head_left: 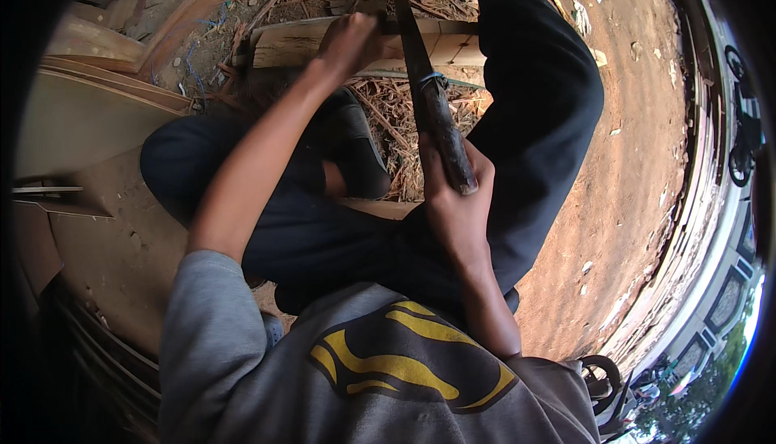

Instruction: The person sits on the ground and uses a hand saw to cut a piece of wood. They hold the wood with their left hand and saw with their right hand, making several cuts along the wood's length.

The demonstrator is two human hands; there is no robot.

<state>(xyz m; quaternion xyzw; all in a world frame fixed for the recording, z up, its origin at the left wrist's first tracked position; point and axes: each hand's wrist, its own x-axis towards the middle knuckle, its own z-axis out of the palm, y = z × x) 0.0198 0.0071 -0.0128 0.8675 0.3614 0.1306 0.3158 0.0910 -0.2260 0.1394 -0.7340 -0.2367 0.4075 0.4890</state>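
My right hand [457,189] is wrapped round the worn dark handle of a machete [415,44]. Its long dark blade points up and away, past the view's top edge, and a bluish binding circles the handle's neck. To the left, my left hand [353,42] is closed on a dark narrow strip [444,28], seemingly wood, which runs rightward behind the blade. Beneath that strip lies a pale wooden block [283,46], set crosswise between my legs. Whether the blade touches the strip or block, I cannot tell.
Wood shavings and splinters [396,117] cover the ground around the block. My bent right leg [537,121] rises close beside the machete; my left leg is folded under my left arm. Boards [97,44] lean at the left. Brown dirt ground [614,177] stretches right.
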